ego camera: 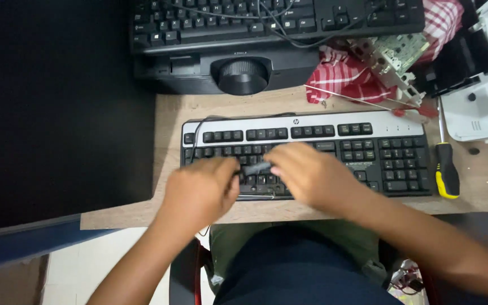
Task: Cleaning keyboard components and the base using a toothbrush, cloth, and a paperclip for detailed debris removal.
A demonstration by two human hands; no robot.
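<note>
The desk [323, 212] is a light wood board, and it carries all the things in view. The biggest thing on it is the keyboard [368, 149], black with a silver strip along its far edge; it lies flat near the front edge of the desk, and its cable [197, 131] leaves from the far left corner. Behind it stands a black device [199, 65] with a round knob, and a second keyboard [227, 22] rests on top of this device with some wires across it. To the right of the device lies a red-and-white cloth [340, 76], and a pale green mechanical part [396, 56] sits on the cloth. A white casing [481, 107] takes the far right corner of the desk. A screwdriver [446, 169] with a yellow and black handle lies just beside the right end of the keyboard, and its shaft points away from the person. The left hand [201, 189] and the right hand [312, 175] are both over the left half of the keyboard, close to each other. Between them is a small dark piece [257, 168], low over the keys, and the fingers of both hands seem to close on its ends; the picture is blurred here, so the exact grip cannot be told.
</note>
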